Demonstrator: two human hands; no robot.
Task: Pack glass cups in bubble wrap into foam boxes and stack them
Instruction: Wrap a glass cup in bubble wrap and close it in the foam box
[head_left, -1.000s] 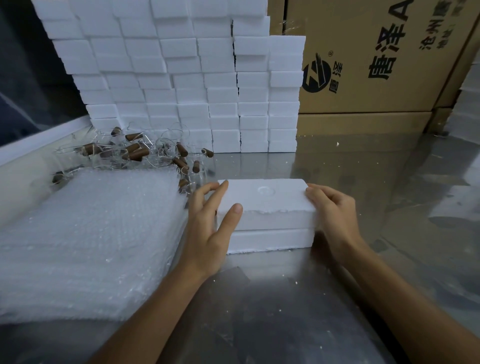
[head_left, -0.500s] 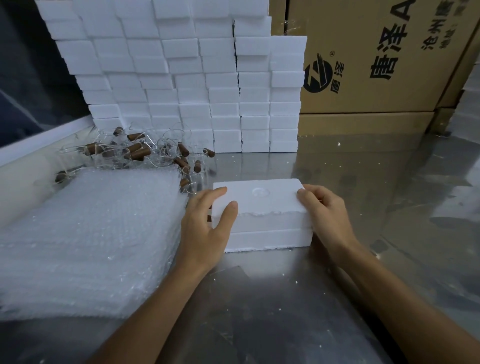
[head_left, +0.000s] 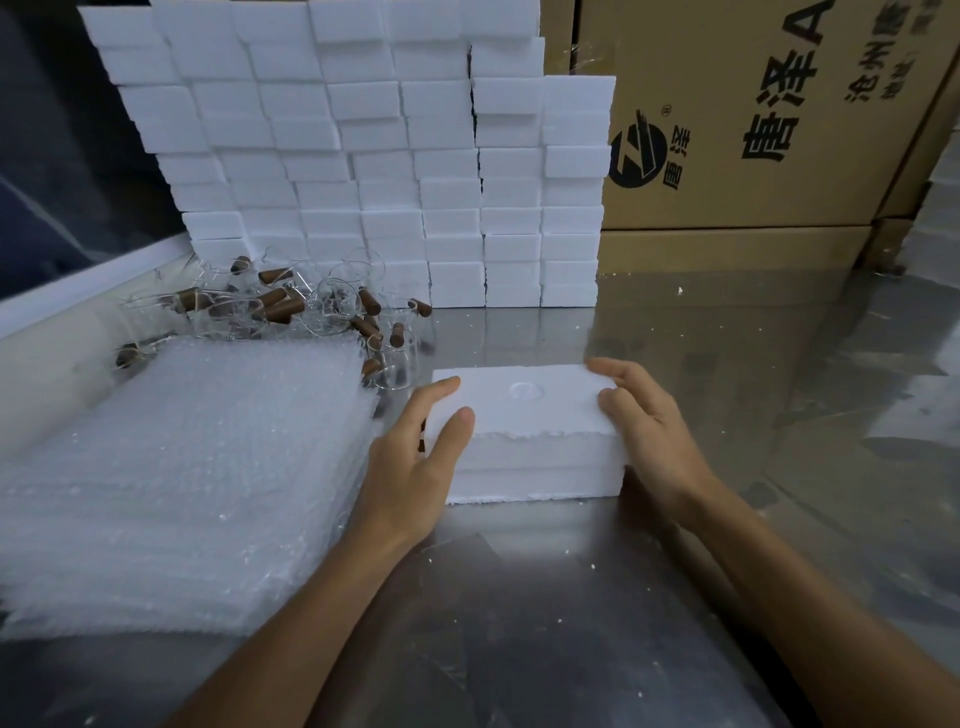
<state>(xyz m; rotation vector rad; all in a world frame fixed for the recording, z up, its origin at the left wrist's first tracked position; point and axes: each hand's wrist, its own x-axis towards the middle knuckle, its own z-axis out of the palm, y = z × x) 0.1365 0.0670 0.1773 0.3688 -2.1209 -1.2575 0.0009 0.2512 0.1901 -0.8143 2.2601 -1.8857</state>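
Here the foam box (head_left: 524, 426) sits between both hands — left hand (head_left: 415, 457) and right hand (head_left: 644, 431) each gripping an end, fingers curled over its top.

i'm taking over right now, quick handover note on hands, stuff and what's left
Left hand: grips the left end of the closed foam box, thumb on the lid.
Right hand: grips the box's right end.
The box sits on the steel table, lid on, contents hidden.
Loose glass cups with brown handles lie behind the pile of bubble wrap sheets on the left.
A wall of stacked foam boxes stands at the back.
Left: probably carry this box to the stack, then wrap and box the remaining cups.
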